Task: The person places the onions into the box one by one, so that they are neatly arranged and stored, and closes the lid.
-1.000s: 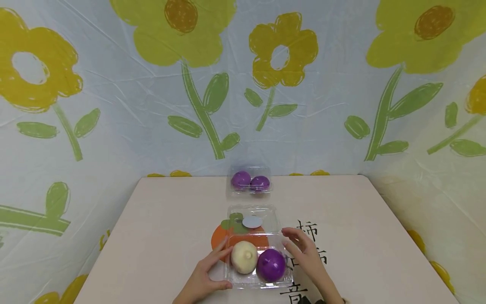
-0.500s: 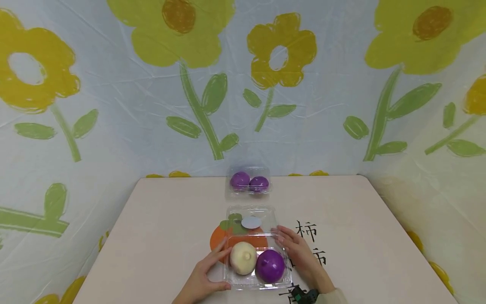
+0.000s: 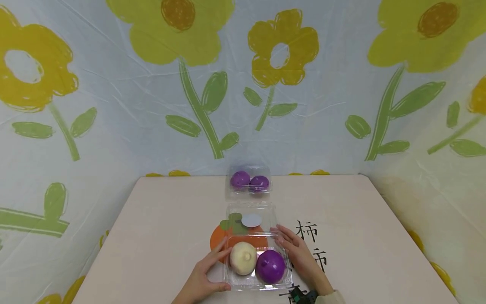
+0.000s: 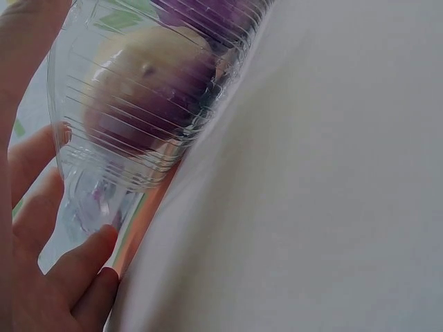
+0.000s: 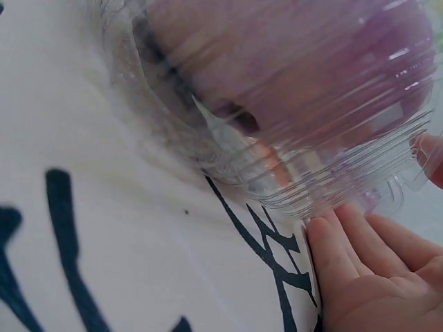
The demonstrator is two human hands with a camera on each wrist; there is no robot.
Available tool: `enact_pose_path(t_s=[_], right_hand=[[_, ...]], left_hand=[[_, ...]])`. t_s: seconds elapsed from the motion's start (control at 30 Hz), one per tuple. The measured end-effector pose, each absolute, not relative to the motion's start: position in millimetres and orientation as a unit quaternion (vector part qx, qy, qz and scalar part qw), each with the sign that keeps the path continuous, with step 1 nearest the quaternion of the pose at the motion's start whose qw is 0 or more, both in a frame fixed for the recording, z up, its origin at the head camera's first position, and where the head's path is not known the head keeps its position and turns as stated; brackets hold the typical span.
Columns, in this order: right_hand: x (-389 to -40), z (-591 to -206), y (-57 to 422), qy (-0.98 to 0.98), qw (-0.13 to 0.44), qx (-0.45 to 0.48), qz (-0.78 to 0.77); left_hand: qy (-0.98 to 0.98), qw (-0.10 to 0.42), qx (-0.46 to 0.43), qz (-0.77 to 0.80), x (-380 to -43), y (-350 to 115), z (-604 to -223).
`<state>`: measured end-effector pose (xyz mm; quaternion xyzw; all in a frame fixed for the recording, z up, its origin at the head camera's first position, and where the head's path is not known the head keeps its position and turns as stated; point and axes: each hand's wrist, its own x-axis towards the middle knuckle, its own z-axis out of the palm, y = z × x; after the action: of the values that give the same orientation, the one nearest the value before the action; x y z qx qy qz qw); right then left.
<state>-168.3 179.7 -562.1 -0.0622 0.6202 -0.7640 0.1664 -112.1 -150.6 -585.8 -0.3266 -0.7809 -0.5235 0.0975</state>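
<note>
A clear plastic clamshell box [image 3: 262,285] lies on the table with its lid [image 3: 237,210] folded back; the lid bears a white oval label [image 3: 251,220]. In its base sit two round, nubbed pieces of produce, of a kind I cannot tell. The left piece [image 3: 243,258] is cream on top and purple below in the left wrist view; the right piece [image 3: 271,267] is glossy purple. My left hand [image 3: 203,274] touches the box's left side, thumb and fingers spread. Along the right side, near the hinge, my right hand [image 3: 301,255] touches it with extended fingers.
A second clear box [image 3: 248,169] with two purple round pieces [image 3: 240,180] stands at the table's far edge. Flower-printed cloth [image 3: 315,143] walls the table [image 3: 171,219] behind and at both sides. An orange persimmon print [image 3: 217,238] and black characters [image 3: 306,230] mark the surface.
My right hand has moved left from beside the box onto its right side, and its wrist strap has come into view. The left hand and the box hold nearly still.
</note>
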Motion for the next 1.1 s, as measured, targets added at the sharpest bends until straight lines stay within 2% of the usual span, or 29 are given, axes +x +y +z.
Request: enact_pose_path(t_s=[0.43, 0.57, 0.83, 1.1], right_hand=[[-165.4, -558.6, 180.5, 0.602, 0.165, -0.052, -0.779], [-165.2, -559.8, 180.9, 0.604, 0.164, -0.062, -0.777], [-166.5, -561.1, 181.7, 0.588, 0.160, -0.086, -0.789], [-164.7, -560.1, 182.6, 0.584, 0.151, -0.088, -0.792]], left_hand=[[-0.772, 0.095, -0.329, -0.536, -100.9, -143.7, -546.3], [-0.776, 0.090, -0.324, -0.533, -101.5, -144.3, -550.0], [-0.788, 0.079, -0.318, -0.521, -110.3, -150.8, -584.5], [-0.790, 0.086, -0.313, -0.520, -107.8, -148.7, -580.9]])
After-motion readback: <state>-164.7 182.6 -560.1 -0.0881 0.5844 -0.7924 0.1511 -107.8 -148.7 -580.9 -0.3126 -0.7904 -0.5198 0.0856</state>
